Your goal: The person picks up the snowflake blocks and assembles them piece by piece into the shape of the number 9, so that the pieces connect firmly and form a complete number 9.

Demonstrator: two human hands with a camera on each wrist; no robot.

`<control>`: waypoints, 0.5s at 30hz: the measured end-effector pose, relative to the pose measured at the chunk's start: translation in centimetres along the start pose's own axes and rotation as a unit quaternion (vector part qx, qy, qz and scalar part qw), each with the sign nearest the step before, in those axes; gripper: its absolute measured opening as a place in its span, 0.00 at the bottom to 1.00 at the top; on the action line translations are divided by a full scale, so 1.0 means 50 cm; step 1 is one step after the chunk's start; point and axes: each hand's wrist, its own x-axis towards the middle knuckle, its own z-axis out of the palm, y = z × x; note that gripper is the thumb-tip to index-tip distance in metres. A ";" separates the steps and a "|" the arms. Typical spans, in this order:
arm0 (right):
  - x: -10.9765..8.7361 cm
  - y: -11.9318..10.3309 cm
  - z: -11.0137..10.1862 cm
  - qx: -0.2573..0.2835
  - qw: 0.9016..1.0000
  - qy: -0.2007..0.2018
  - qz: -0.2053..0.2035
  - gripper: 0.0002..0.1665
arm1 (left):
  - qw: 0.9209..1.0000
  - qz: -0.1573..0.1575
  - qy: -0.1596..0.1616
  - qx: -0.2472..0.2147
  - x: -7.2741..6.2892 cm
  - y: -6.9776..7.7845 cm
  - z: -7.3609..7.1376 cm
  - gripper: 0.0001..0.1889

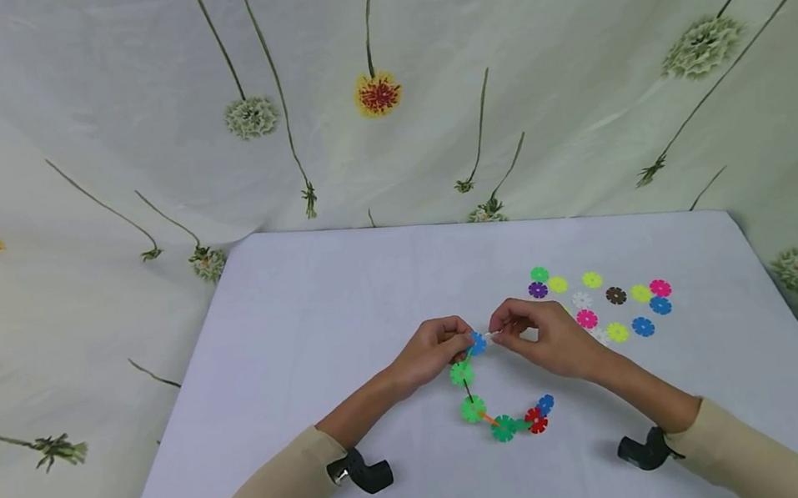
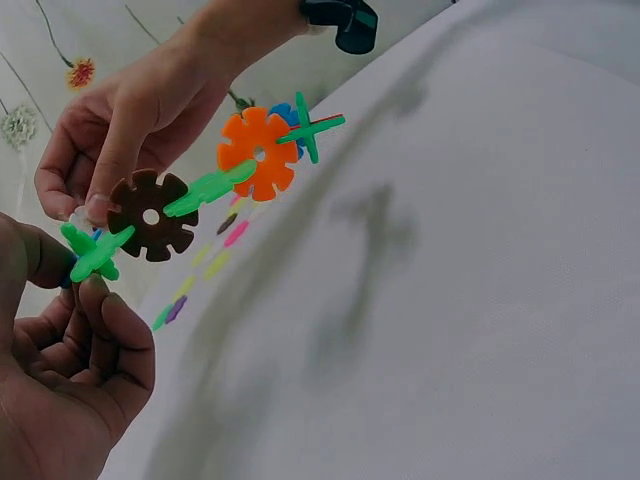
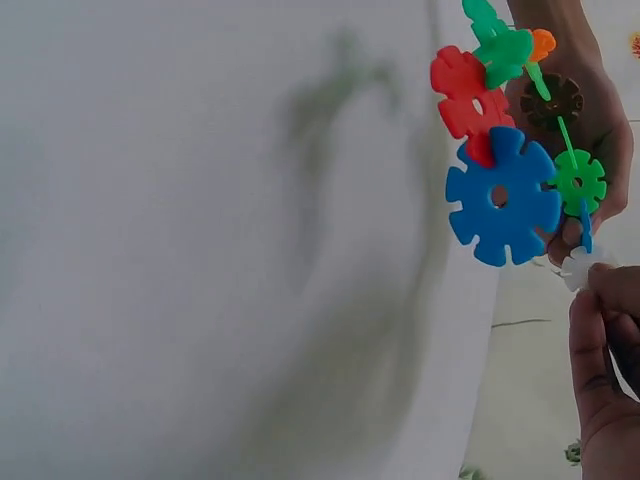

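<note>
A curved chain of interlocking notched plastic discs, with green, brown, orange, red and blue pieces, hangs from my left hand above the table. The thumb and fingers of that hand pinch the chain's upper end, at a blue disc. Close on its right, my right hand pinches a white disc between thumb and fingertips. The white disc meets the edge of the blue one; how deep their slots engage is hidden. Another blue disc forms the chain's free end.
Loose discs lie scattered on the white table behind and right of my right hand, among them a brown disc, a purple disc and a pink disc. A flower-patterned cloth hangs behind the table.
</note>
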 end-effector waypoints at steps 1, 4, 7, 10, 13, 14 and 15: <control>-0.002 -0.001 0.001 -0.005 1.000 0.004 -0.001 0.08 | 1.000 0.001 0.000 0.001 0.000 0.000 0.001 0.11; -0.006 -0.001 0.003 -0.017 1.000 0.017 0.000 0.09 | 1.000 0.004 -0.005 0.002 0.001 0.002 0.003 0.11; -0.010 0.001 0.006 -0.033 0.999 0.028 0.000 0.10 | 1.000 0.010 -0.008 0.003 0.002 0.003 0.006 0.12; -0.014 0.002 0.006 -0.047 0.998 0.033 -0.002 0.11 | 1.000 0.014 -0.010 0.005 0.003 0.000 0.008 0.12; -0.016 0.002 0.003 -0.054 0.998 0.033 -0.008 0.12 | 1.000 0.018 -0.012 0.006 0.005 -0.001 0.010 0.11; -0.017 0.002 0.002 -0.054 0.998 0.034 -0.011 0.12 | 1.000 0.020 -0.013 0.008 0.006 0.000 0.011 0.11; -0.017 0.003 0.001 -0.054 0.998 0.035 -0.013 0.12 | 1.000 0.024 -0.013 0.009 0.007 0.001 0.012 0.11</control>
